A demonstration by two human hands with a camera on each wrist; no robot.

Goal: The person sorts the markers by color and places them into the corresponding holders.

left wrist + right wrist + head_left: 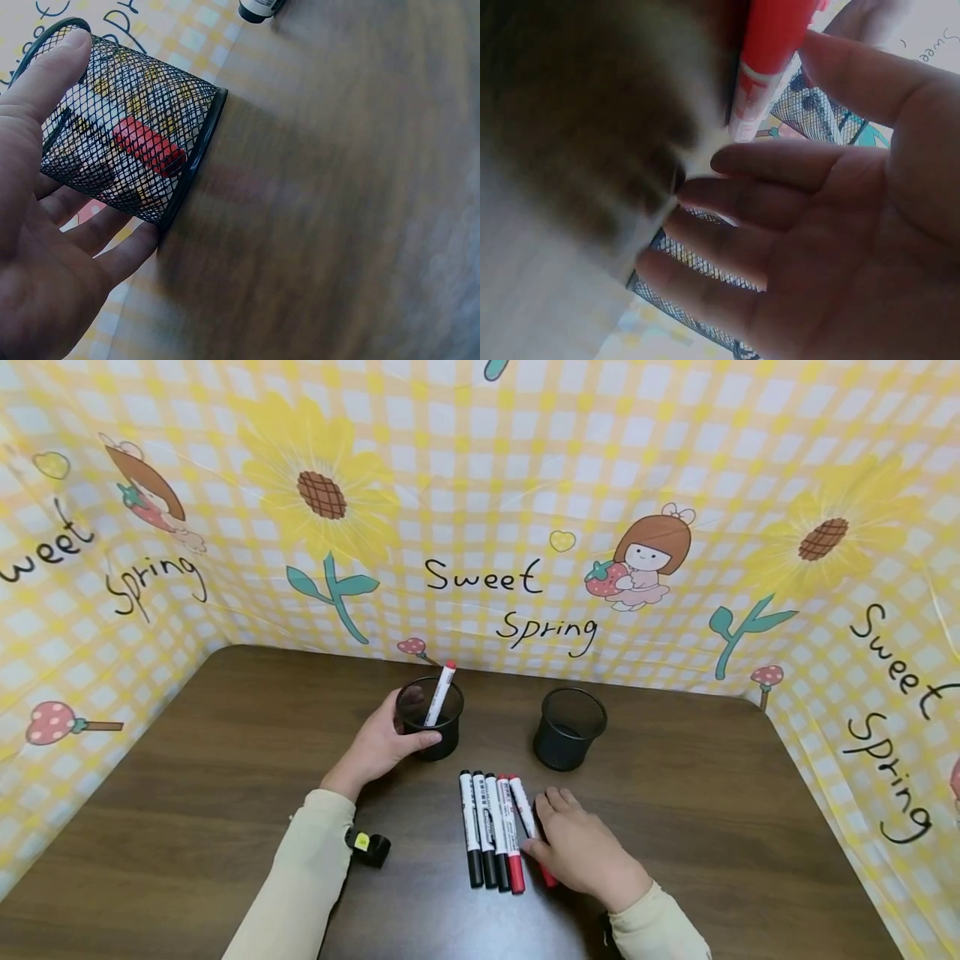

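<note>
My left hand (378, 745) grips a black mesh pen cup (127, 120), thumb on the near side and fingers around the far side. A white marker with a red end (441, 693) leans inside that cup, its red cap (150, 146) showing through the mesh near the base. My right hand (581, 843) is low over the table with its fingers extended. Beside its thumb lies a red-capped marker (522, 806), partly covered by the hand; in the right wrist view, the red marker (769, 52) is near the thumb tip, and contact is unclear.
Several black-capped markers (480, 827) and another red-capped marker (510, 835) lie in a row left of my right hand. A second black mesh cup (568, 731) stands upright behind them. Patterned yellow checked cloth (480, 527) borders the brown table (225, 777) at the back and sides.
</note>
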